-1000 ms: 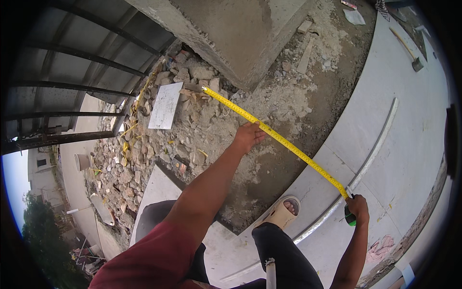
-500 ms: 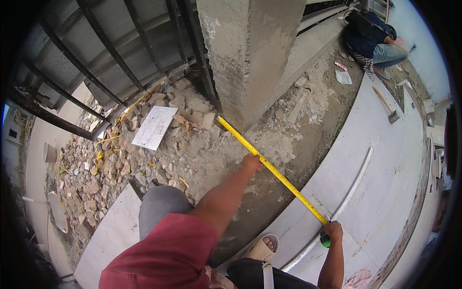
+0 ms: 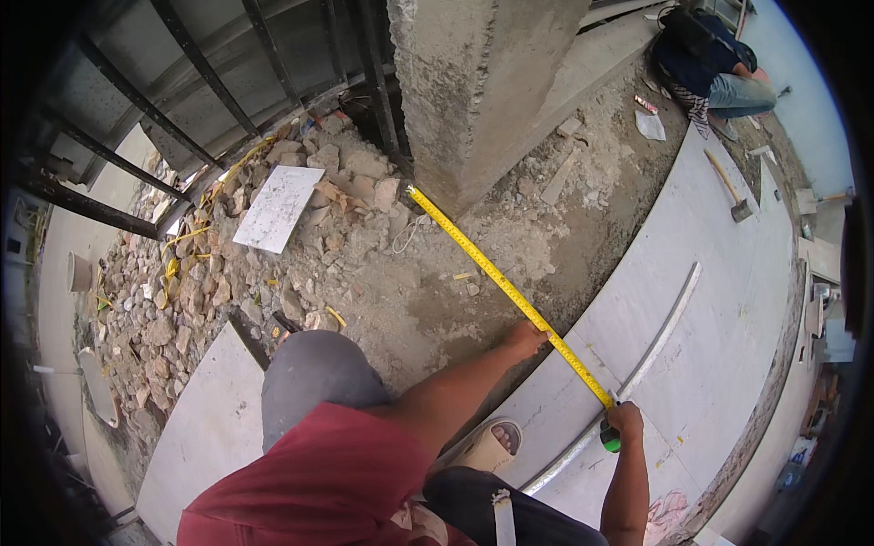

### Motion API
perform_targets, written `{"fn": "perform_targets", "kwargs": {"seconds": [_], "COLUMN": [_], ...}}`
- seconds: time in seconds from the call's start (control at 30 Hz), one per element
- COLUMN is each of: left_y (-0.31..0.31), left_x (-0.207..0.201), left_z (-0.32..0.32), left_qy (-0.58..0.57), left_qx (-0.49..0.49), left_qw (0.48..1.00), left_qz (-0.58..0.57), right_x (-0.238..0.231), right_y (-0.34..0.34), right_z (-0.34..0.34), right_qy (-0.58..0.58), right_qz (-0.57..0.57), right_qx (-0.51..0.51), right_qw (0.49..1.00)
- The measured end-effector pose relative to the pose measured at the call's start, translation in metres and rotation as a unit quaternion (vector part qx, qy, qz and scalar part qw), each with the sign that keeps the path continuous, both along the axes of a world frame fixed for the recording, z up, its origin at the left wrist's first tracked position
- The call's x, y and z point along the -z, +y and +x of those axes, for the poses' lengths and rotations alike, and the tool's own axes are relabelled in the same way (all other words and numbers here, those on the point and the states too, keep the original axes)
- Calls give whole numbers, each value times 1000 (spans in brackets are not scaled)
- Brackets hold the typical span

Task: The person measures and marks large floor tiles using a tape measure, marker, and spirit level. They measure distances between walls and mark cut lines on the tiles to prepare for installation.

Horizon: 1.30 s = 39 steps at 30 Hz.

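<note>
A yellow tape measure (image 3: 487, 265) is drawn out diagonally, from the foot of the concrete pillar (image 3: 455, 118) across wet, sandy ground to the grey tiles (image 3: 710, 364). My right hand (image 3: 625, 419) is closed around its green and black case, over the tiles. My left hand (image 3: 528, 338) pinches the blade's edge near the tile border, fingers partly hidden. Beneath the case end of the tape lies a long metal straightedge (image 3: 672, 318) on the tiles.
Loose stones (image 3: 164, 332) and a white tile piece (image 3: 279, 207) lie left, below a black metal gate (image 3: 196, 77). A hammer (image 3: 733, 187) rests on the far tiles. Another person (image 3: 706, 68) crouches at the far right. My sandalled foot (image 3: 496, 443) stands at the tile edge.
My left hand has slid along the blade toward my right hand, from over the ground to near the tile edge. The right hand still holds the case; the view has shifted slightly.
</note>
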<state>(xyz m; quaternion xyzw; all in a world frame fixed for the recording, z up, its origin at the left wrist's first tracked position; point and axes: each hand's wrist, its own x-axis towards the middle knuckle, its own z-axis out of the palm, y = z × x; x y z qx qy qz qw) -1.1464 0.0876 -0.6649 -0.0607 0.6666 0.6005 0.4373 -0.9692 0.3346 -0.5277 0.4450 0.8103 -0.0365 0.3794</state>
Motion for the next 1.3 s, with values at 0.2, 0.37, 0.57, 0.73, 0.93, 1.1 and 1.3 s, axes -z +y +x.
{"fn": "perform_targets", "kwargs": {"seconds": [0.2, 0.37, 0.57, 0.73, 0.93, 1.1, 1.3], "left_y": [33, 43, 44, 39, 48, 54, 46], "left_x": [8, -5, -42, -40, -35, -35, -51], "left_z": [32, 32, 39, 42, 44, 39, 28], "left_qy": [124, 67, 52, 58, 65, 37, 15], "left_qx": [74, 85, 52, 51, 75, 53, 85], "left_qw": [977, 972, 964, 962, 969, 967, 968], "left_qz": [-155, -207, -257, -262, -225, -248, -234], "right_x": [4, -8, 24, 35, 30, 29, 16], "right_y": [6, -6, 20, 24, 29, 24, -7], "right_z": [-12, -28, -2, -7, -4, -5, -1], "right_qy": [6, -17, 0, -1, -10, 12, 33], "right_qz": [42, 24, 35, 18, 5, 10, 40], "right_qx": [-25, -49, -100, -126, -137, -166, -142], "right_qw": [999, 998, 994, 992, 990, 986, 988]}}
